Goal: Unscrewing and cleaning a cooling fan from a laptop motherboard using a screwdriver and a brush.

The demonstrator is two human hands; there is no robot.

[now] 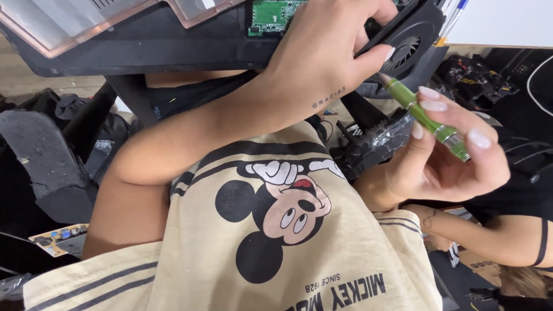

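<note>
Head view: an opened laptop (pixel 144 40) is gripped at its lower edge by the left hand (pixel 322 55), fingers curled round the casing beside the fan (pixel 406 49). A green screwdriver (pixel 423 115) is pinched in the right hand (pixel 446 152), tip just off the fan, not yet seated. The cover looks already removed (green board (pixel 271 14) exposed); the fan appears still mounted. Whether any screws are out cannot be told.

Bright, even indoor light from above; soft shadows under forearms. Faint glare on green pen (pixel 429 119). Near shirt sharp; dark clutter at edges murky. Slight wide-angle stretch at corners.
</note>
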